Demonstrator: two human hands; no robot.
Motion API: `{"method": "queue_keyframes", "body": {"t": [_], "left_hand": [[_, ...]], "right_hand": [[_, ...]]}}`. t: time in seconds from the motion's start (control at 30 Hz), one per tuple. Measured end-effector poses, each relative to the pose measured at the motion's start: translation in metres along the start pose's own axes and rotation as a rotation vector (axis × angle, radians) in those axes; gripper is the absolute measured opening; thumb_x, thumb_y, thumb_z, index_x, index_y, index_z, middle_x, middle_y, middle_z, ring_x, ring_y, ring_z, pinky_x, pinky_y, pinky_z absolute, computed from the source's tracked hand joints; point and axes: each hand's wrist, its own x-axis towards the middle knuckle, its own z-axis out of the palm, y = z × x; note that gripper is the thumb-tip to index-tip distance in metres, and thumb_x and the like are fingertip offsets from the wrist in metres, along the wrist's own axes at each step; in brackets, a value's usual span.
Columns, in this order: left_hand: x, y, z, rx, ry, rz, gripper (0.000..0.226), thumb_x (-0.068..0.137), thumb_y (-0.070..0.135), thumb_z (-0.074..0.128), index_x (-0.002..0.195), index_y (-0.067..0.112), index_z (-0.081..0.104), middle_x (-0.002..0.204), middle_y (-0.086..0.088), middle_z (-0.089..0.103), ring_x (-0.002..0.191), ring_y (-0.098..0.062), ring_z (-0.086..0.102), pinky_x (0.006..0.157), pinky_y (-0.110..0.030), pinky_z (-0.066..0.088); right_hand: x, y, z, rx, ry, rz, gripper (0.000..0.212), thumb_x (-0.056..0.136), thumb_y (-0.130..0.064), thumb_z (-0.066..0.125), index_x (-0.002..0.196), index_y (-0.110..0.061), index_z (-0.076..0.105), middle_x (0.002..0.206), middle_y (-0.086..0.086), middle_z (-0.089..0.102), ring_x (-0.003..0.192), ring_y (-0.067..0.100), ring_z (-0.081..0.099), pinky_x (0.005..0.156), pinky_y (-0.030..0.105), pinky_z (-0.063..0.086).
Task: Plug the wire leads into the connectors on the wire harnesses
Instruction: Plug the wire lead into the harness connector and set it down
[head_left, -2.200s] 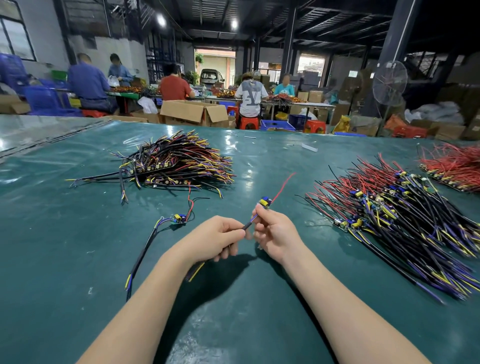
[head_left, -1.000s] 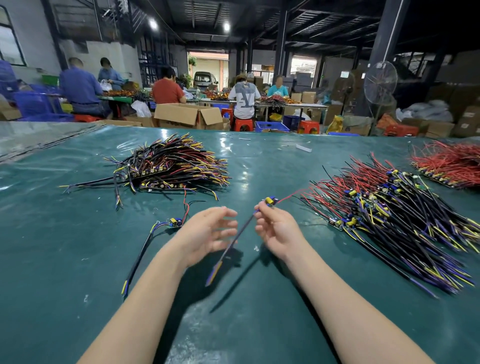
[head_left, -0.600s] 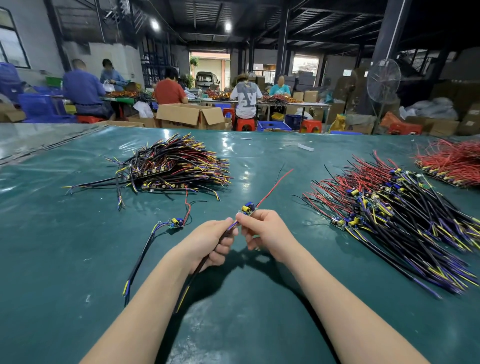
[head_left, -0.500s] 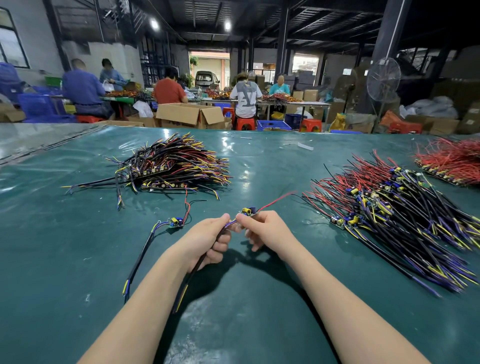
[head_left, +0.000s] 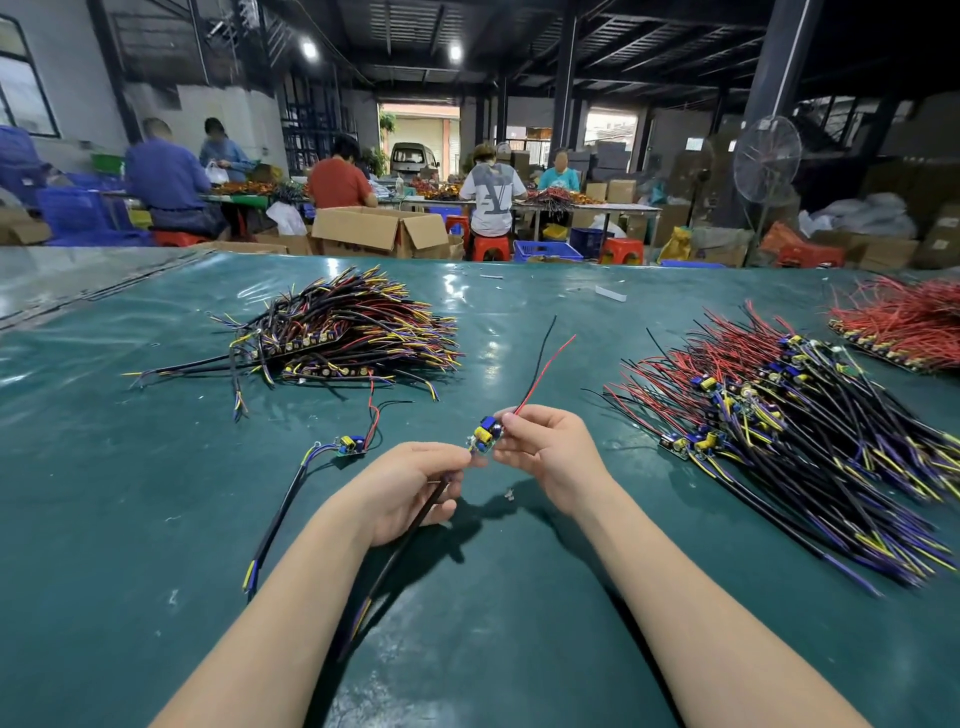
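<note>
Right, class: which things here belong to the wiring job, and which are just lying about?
Job: left hand, right hand, small board between them, black cable, red lead, wire pile on the right.
Lying about: cardboard box, fan, white scrap, red stool.

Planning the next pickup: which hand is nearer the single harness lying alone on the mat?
Left. The left hand is just right of the single harness; the right hand sits farther right, beyond the left.
</note>
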Motion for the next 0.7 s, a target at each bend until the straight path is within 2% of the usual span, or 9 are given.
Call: {"method": "queue_keyframes", "body": {"t": [0.1,0.23,0.47,0.57,0.63,0.7], "left_hand": [[0.0,0.002,-0.001,-0.117,0.002,-0.072,0.019,0.093,0.01,0.05,0.083,0.007,0.066,0.053,0.004,0.056,0.041,-0.003,0.052,0.038,-0.013,0.043],[-0.001,0.004,-0.002,-0.154,-0.026,-0.108,0.018,0.092,0.008,0.049,0.085,0.004,0.065,0.05,0.006,0.055,0.039,0.0,0.048,0.035,-0.01,0.039],[-0.004,0.001,0.001,-0.052,-0.122,-0.063,0.019,0.092,-0.001,0.047,0.087,0.002,0.065,0.05,0.005,0.054,0.041,0.0,0.048,0.036,-0.008,0.037],[-0.006,0.001,-0.001,0.03,-0.163,-0.062,0.02,0.092,-0.001,0.047,0.088,0.003,0.065,0.049,0.005,0.055,0.041,0.0,0.048,0.038,-0.008,0.037],[-0.008,0.002,-0.004,0.076,-0.208,-0.062,0.025,0.091,-0.002,0.046,0.084,0.005,0.069,0.05,0.005,0.053,0.042,-0.001,0.047,0.039,-0.009,0.038],[-0.01,0.002,-0.007,0.126,-0.248,-0.063,0.037,0.091,-0.002,0.046,0.071,0.01,0.075,0.053,0.003,0.052,0.042,-0.001,0.046,0.04,-0.01,0.038]], "right_hand": [[-0.001,0.004,0.003,-0.031,-0.016,0.003,0.019,0.09,0.003,0.05,0.076,-0.004,0.061,0.055,-0.002,0.066,0.048,0.006,0.061,0.049,0.016,0.05],[-0.001,0.004,0.003,-0.119,-0.006,0.018,0.019,0.088,0.001,0.054,0.076,-0.011,0.063,0.065,-0.001,0.067,0.056,0.008,0.063,0.051,0.017,0.05],[0.002,-0.001,-0.01,-0.007,0.284,0.014,0.024,0.086,0.008,0.055,0.068,-0.007,0.06,0.064,0.006,0.053,0.041,0.001,0.053,0.044,0.015,0.048],[0.004,-0.002,-0.016,0.017,0.401,-0.017,0.026,0.086,0.009,0.054,0.066,-0.006,0.058,0.065,0.006,0.053,0.047,0.008,0.052,0.041,0.014,0.047],[0.006,-0.004,-0.023,0.077,0.477,-0.05,0.027,0.086,0.01,0.053,0.065,-0.007,0.056,0.065,0.005,0.052,0.053,0.012,0.051,0.041,0.013,0.047],[0.008,-0.005,-0.03,0.138,0.518,-0.064,0.027,0.087,0.01,0.053,0.066,-0.007,0.056,0.06,0.004,0.054,0.047,0.009,0.053,0.041,0.014,0.047]]}}
